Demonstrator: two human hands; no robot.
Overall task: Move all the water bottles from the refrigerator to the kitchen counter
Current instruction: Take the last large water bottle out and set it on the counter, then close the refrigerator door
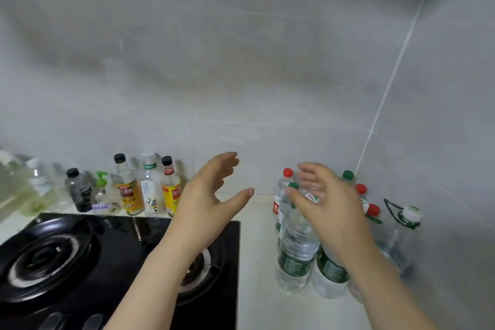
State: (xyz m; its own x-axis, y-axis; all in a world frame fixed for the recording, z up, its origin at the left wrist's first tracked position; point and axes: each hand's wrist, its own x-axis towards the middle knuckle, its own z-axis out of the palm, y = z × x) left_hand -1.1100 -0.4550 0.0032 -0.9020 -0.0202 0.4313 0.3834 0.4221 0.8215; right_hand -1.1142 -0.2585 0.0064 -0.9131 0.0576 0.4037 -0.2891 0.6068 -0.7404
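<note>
Several clear water bottles stand clustered on the pale counter [257,270] near the right corner. The nearest has a green cap and green label [294,246]; a second green-label bottle [330,273] stands beside it, partly behind my right arm. Red-capped bottles [287,173] stand behind them, and a larger bottle with a white cap and green strap [408,218] stands at the far right. My right hand [325,202] hovers above the cluster, fingers spread, holding nothing. My left hand [211,195] is raised over the stove's right edge, fingers relaxed and empty.
A black gas stove [80,257] with two burners fills the lower left. Along the tiled back wall stand condiment bottles: two yellow-label sauce bottles [171,190], a clear white-capped one [148,185], a dark small bottle [79,190] and a green pump bottle [101,185].
</note>
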